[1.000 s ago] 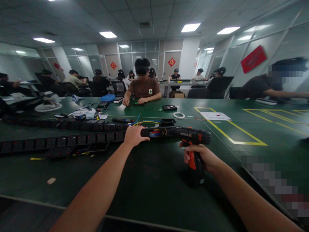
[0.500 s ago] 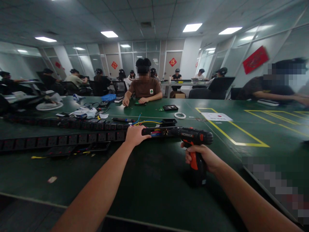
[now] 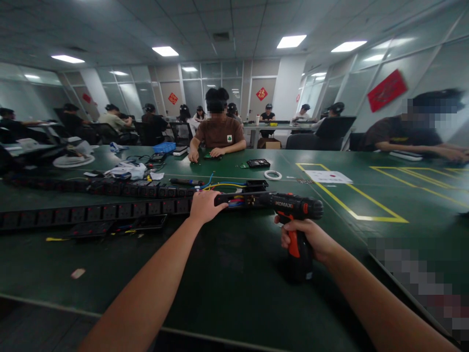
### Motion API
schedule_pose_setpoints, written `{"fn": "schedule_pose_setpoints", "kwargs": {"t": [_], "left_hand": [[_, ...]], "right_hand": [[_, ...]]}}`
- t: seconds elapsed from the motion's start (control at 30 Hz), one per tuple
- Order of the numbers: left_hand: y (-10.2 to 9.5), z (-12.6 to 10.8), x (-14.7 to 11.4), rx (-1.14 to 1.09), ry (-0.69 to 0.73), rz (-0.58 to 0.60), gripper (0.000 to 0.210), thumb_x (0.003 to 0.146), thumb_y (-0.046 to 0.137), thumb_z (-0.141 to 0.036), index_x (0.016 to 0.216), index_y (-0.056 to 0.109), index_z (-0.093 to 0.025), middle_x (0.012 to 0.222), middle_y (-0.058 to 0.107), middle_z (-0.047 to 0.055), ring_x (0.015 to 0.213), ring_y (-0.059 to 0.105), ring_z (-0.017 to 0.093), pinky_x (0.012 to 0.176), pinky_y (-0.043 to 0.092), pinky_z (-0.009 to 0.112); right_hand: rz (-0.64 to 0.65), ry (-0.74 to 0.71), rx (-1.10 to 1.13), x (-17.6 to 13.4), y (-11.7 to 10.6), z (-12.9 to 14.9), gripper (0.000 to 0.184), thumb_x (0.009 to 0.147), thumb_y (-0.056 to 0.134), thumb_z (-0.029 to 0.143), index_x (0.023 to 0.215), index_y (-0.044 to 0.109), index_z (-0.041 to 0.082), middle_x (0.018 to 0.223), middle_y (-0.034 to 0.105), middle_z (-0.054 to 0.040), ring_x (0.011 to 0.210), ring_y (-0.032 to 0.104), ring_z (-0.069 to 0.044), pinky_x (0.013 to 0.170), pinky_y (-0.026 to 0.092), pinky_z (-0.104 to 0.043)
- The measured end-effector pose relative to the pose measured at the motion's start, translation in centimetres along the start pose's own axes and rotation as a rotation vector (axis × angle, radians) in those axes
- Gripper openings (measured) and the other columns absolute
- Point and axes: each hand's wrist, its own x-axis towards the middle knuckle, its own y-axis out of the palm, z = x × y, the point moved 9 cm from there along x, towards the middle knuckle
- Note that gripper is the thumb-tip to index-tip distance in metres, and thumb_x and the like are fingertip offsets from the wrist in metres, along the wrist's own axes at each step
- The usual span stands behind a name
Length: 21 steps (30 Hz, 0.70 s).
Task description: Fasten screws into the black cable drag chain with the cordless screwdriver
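Observation:
My left hand [image 3: 205, 205] is closed over the right part of a long black power strip [image 3: 120, 210] with a row of sockets. Just right of that hand, the strip's housing is open and coloured wires [image 3: 237, 201] show inside. My right hand [image 3: 306, 237] grips the handle of a black and orange cordless drill [image 3: 298, 208]. The drill points left, its front end at the strip's right end; the bit's tip cannot be made out. Behind the strip lie loose yellow and blue wires [image 3: 223, 185] and a small black housing piece [image 3: 256, 185].
A second socket strip [image 3: 146, 188] lies behind the first. Black covers [image 3: 150, 222] lie in front of it. Beyond are a white ring [image 3: 273, 175], a paper sheet [image 3: 329, 177] and a blue basket [image 3: 164, 147]. A person [image 3: 220, 129] sits across the green table [image 3: 227, 283].
Both my hands, the strip and the drill stay almost where they were. The view shifts very slightly. The person across the table moves a hand a little.

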Motion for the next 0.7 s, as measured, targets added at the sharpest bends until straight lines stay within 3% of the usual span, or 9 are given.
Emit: {"fn": "schedule_pose_setpoints", "kwargs": {"t": [0.47,0.7], "left_hand": [[-0.2,-0.1,0.0,0.009,0.029,-0.047,0.05,0.089,0.059,-0.063,0.12,0.068,-0.025,0.122,0.071,0.007,0.113,0.061,0.03,0.098,0.036,0.044],[-0.1,-0.1,0.1,-0.009,-0.005,-0.068,0.047,0.09,0.058,-0.063,0.115,0.07,-0.025,0.116,0.073,0.007,0.11,0.062,0.03,0.095,0.037,0.044]], "right_hand": [[0.005,0.002,-0.029,0.2,0.1,-0.2,0.027,0.08,0.069,0.029,0.102,0.063,0.016,0.054,0.065,0.0005,0.053,0.063,-0.018,0.059,0.05,-0.032],[0.019,0.051,0.006,-0.2,1.0,-0.3,0.04,0.083,0.071,0.041,0.112,0.065,0.015,0.056,0.065,0.0002,0.053,0.063,-0.018,0.057,0.05,-0.031]]}}
